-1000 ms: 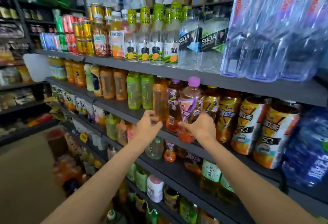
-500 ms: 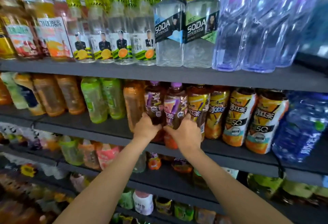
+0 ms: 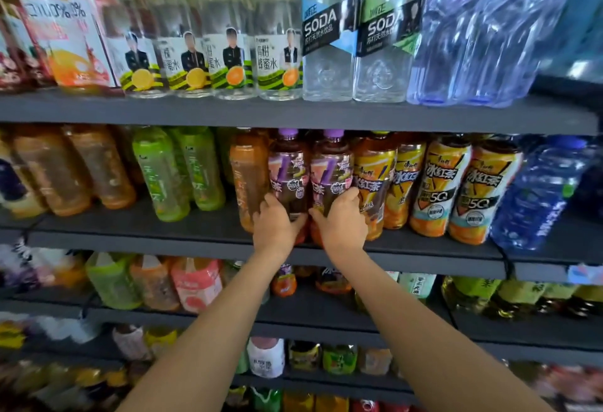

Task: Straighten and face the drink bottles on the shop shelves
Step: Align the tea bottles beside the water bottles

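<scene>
Middle shelf (image 3: 137,242), head view. Two purple-capped tea bottles stand side by side at the shelf's front edge, between an amber bottle (image 3: 246,180) on the left and the yellow-labelled iced-tea bottles (image 3: 375,183) on the right.

Left hand (image 3: 275,227) grips the lower body of the left purple-capped bottle (image 3: 287,176); fingers curled round it. Right hand (image 3: 342,220) grips the lower body of the right purple-capped bottle (image 3: 331,176); fingers wrapped round its right side, thumb toward the gap between the pair.

Both bottles upright, bases on the shelf as far as can be seen; bases partly hidden by the hands. Labels face roughly outward, the two nearly matching.

Judged step: facing this pair, close to done. Next move likely calls for a small twist or none, flush alignment with the neighbours' front line, then release without tipping the bottles alongside.
</scene>
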Tool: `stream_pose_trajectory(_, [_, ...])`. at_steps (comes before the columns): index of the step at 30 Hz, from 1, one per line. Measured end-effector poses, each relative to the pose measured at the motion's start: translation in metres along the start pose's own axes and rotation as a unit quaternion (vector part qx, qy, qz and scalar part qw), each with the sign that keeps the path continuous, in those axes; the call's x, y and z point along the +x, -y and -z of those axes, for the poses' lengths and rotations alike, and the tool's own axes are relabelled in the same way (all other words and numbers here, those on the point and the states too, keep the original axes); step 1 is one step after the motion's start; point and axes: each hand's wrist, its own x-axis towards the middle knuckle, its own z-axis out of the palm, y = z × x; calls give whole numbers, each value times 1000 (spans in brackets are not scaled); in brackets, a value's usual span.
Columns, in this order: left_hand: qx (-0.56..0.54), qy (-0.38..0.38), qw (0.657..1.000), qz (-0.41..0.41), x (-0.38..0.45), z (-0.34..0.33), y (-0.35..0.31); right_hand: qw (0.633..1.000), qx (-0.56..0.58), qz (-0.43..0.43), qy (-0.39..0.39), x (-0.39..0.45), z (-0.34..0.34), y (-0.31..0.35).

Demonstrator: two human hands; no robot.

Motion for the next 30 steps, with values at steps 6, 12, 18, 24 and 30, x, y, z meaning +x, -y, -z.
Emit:
stream_pose_trajectory(6, [-82,7,997,-6,-16,7,10,997,35,-30,61,0,9,5])
stream_pose_trajectory(12, [-141,-122,979,-76,-47,13,13,985,-25,30,170,-2,48,-17])
stream_pose_trajectory(18, [-148,-95,963,-202,-85,-17,-49,970,-10,57,237,10,118,-67])
stream_pose_trajectory(24, [-164,12,957,-238,-140,-105,-150,967,-46,-40,247,12,209,-232])
stream_pose_trajectory(30, [-98,253,926,-263,-243,-242,-279,941,-4,-196,277,-16,317,-433])
